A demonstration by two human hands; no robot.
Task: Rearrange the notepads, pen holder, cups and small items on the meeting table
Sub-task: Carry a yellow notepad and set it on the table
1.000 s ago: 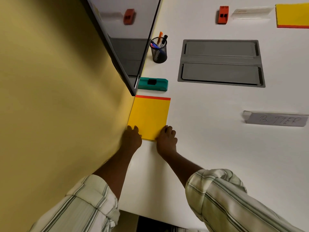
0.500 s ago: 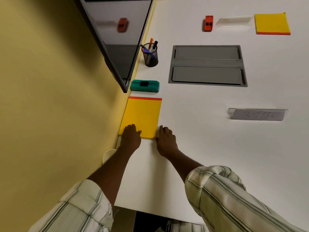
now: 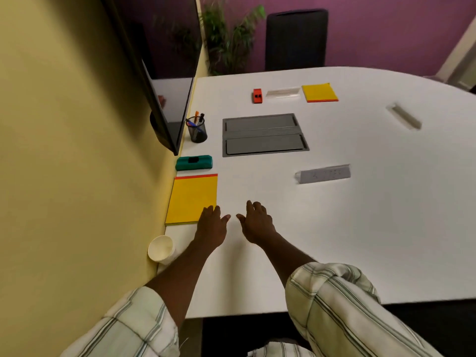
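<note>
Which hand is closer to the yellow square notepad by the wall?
Left. The left hand overlaps the near corner of the yellow square notepad; the right hand lies apart, farther right.

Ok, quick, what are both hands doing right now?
Left hand: open, fingertips at a corner of the flat yellow paper notepad, holding nothing.
Right hand: open, holding nothing.

Name plate: I cannot read its blurred writing.
Near notepad: the left hand hides one corner from me.
</note>
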